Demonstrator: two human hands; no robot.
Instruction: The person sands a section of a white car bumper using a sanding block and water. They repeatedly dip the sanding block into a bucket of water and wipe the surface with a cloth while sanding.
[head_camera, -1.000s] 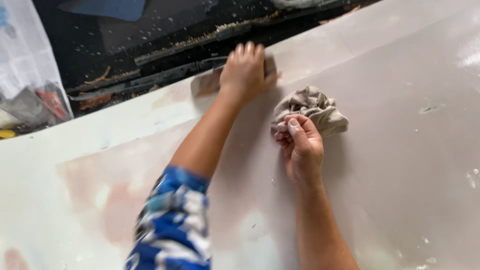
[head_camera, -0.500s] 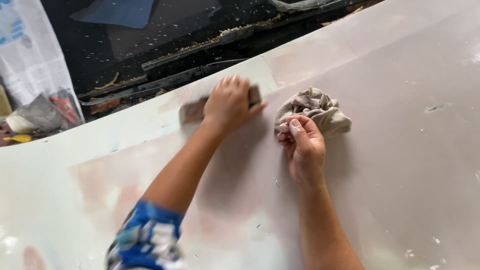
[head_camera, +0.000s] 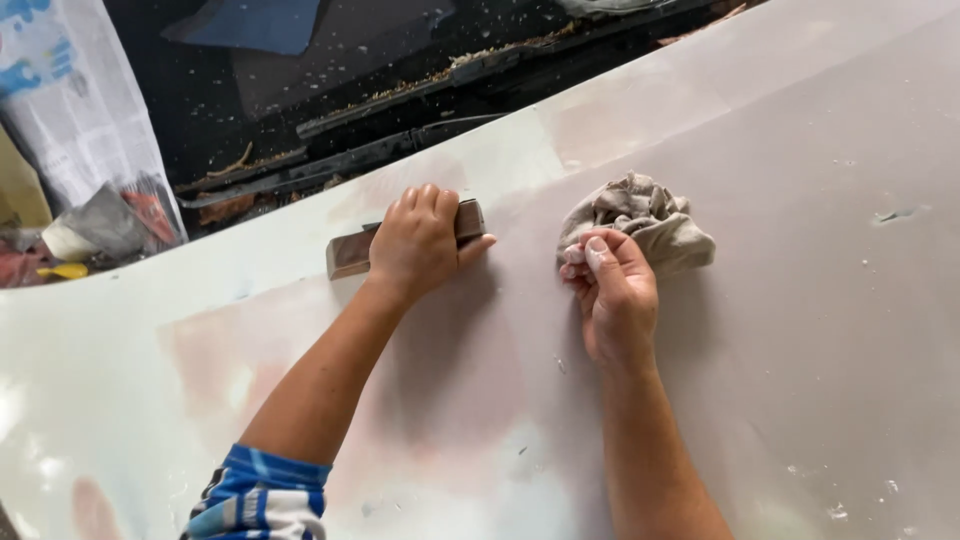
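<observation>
Head view: left hand (head_camera: 420, 245) on sanding block (head_camera: 350, 252) near panel (head_camera: 800, 330) edge.

White printed plastic bag (head_camera: 85, 110), upper left corner

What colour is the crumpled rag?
The rag in the right hand is greyish beige, seen best from the head view.

Light: bright, soft daylight | Shadows: faint beneath both arms | Glare: panel (head_camera: 800, 330) lower-left corner | Focus: sharp, slight edge softness
</observation>
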